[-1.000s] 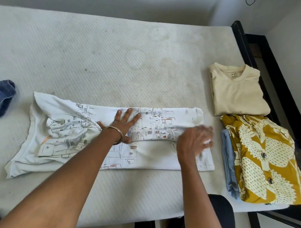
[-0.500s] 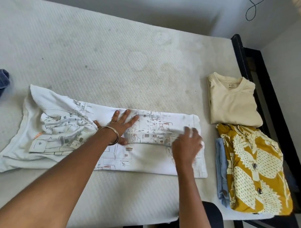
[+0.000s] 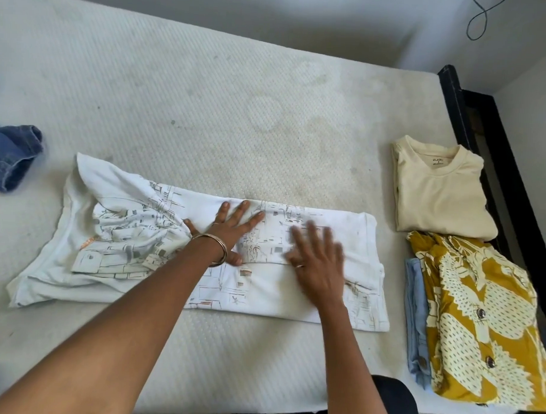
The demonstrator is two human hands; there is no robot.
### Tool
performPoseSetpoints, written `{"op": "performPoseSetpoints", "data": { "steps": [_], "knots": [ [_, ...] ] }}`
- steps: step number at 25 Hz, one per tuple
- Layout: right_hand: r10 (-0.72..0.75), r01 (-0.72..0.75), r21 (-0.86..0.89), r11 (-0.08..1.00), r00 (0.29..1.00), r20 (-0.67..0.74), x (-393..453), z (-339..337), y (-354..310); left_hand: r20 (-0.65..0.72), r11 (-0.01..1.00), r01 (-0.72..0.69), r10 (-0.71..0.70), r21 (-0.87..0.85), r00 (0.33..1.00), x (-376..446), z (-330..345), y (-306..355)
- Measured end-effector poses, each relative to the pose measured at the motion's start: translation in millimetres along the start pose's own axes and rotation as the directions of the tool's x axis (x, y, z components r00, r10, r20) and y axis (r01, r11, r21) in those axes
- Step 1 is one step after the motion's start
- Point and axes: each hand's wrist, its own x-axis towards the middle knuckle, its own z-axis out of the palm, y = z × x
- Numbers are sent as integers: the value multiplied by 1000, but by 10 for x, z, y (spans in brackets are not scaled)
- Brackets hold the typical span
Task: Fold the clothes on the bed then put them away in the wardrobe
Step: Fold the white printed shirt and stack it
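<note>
Pressing flat-fingered, the left hand (image 3: 230,228) and right hand (image 3: 317,264) smooth a white printed shirt (image 3: 134,233); its bunched end may unravel the fold.

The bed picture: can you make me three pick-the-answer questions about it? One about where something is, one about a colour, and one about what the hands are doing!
1. Where is the cream T-shirt?
A. under the hands
B. on the right of the mattress, beyond the mustard patterned shirt
C. on the floor

2. What colour is the bunched denim garment at the left edge?
A. blue
B. red
C. green

3. What is the left hand doing?
A. hanging in the air
B. gripping a hanger
C. pressing flat on the white printed T-shirt

Answers: 1 B, it lies folded by the right edge. 2 A, the cloth is plainly blue. 3 C, its fingers are spread on the shirt, beside the blurred right hand.
</note>
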Motion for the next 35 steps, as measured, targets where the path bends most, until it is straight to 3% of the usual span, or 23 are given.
{"op": "performPoseSetpoints", "data": {
  "steps": [1, 3, 5, 7, 9, 11, 12, 13, 14, 15, 16, 17, 18, 20, 21, 22, 24, 26, 28, 30, 32, 33, 35],
  "knots": [
    [175, -176, 4, 984, 983, -45, -9, 49, 130, -11, 1000, 2, -2, 2, 1000, 6, 20, -8],
    [582, -577, 75, 813, 809, -84, -12, 4, 275, -15, 1000, 3, -3, 11, 1000, 32, 34, -23],
    [723, -713, 136, 688, 689, -44, 22, -111, 223, -17, 1000, -11, 11, 11, 1000, 54, 43, -27],
    [632, -618, 138, 774, 764, -127, 35, -182, 2, -35, 1000, -7, 8, 12, 999, 50, 38, -35],
    [353, -323, 175, 930, 918, -180, -34, -187, -206, -73, 1000, 0, 0, -1, 997, -20, 16, -2],
    [48, -26, 138, 990, 987, -153, -250, -58, -336, -108, 999, 31, -28, 33, 994, -137, 46, 32],
    [11, -2, 68, 998, 992, -127, -345, 7, -376, -134, 998, 43, -37, 43, 990, -217, 60, 17],
    [85, -84, 12, 996, 989, -119, -403, 51, -360, -200, 999, 14, -7, 34, 980, -311, 85, -6],
    [272, -273, 1, 962, 955, -115, -430, 34, -366, -326, 998, -58, 55, 2, 944, -442, 120, -58],
    [500, -500, 26, 866, 864, -50, -430, -50, -429, -512, 988, -147, 107, -37, 852, -583, 162, -137],
    [648, -648, 21, 761, 762, 22, -425, -133, -524, -716, 980, -189, 84, -68, 693, -733, 224, -259],
    [667, -667, 12, 745, 745, 28, -421, -184, -631, -845, 980, -143, -43, -139, 533, -888, 284, -398],
    [589, -589, 13, 808, 808, 0, -411, -224, -752, -872, 958, -42, -241, -285, 427, -1029, 319, -540],
    [316, -313, 86, 946, 948, -26, -390, -288, -1049, -626, 714, 260, -697, -650, 349, -1255, 355, -825],
    [222, -219, 136, 966, 975, -7, -381, -322, -1203, -394, 528, 422, -843, -737, 366, -1341, 362, -945],
    [145, -148, 170, 974, 989, 31, -375, -331, -1378, -219, 415, 532, -893, -738, 393, -1416, 366, -1071],
    [-28, 8, 188, 982, 994, 101, -394, -305, -1726, -128, 432, 595, -866, -678, 483, -1547, 333, -1309],
    [-210, 175, 258, 950, 971, 114, -427, -315, -2053, -149, 464, 482, -818, -743, 556, -1619, 253, -1455],
    [-305, 253, 352, 901, 947, 100, -451, -306, -2306, -146, 400, 314, -786, -861, 601, -1696, 151, -1463],
    [-373, 309, 426, 850, 925, 73, -489, -310, -2504, -111, 182, 50, -771, -982, 627, -1831, 10, -1360],
    [-429, 370, 365, 854, 899, 91, -518, -291, -2704, -13, -202, -182, -634, -962, 773, -1955, -123, -1164],
    [-416, 366, 308, 878, 903, 113, -546, -306, -2814, -24, -313, -227, -540, -922, 842, -2031, -175, -1075],
    [-334, 302, 306, 903, 941, 57, -530, -288, -2974, -100, -306, -253, -437, -918, 894, -2134, -209, -1037]
  ]
}}
